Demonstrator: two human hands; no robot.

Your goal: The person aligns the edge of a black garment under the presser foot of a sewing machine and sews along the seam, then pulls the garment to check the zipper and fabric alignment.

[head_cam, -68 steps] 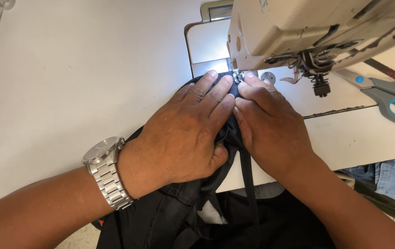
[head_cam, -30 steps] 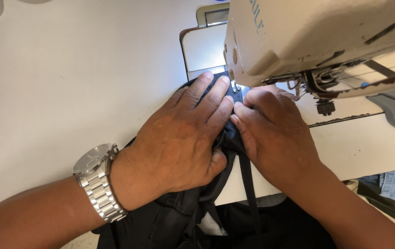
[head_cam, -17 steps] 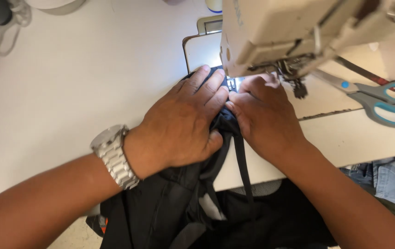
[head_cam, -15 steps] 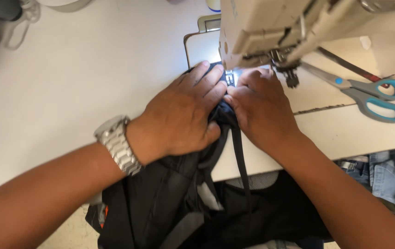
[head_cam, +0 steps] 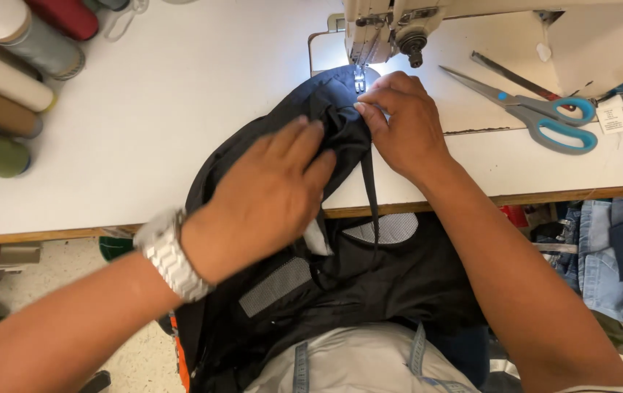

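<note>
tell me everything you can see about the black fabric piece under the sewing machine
The black fabric piece looks like thin, soft cloth with grey mesh panels and a narrow black strap. It lies bunched on the white table, its top under the needle, the rest hanging into the lap. The left hand presses it flat; the right hand pinches its edge.

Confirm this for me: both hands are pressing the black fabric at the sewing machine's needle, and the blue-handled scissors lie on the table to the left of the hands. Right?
Not quite. The head view shows the scissors to the right of the hands, not the left. The rest holds: left hand and right hand press the black fabric at the sewing machine.
</note>
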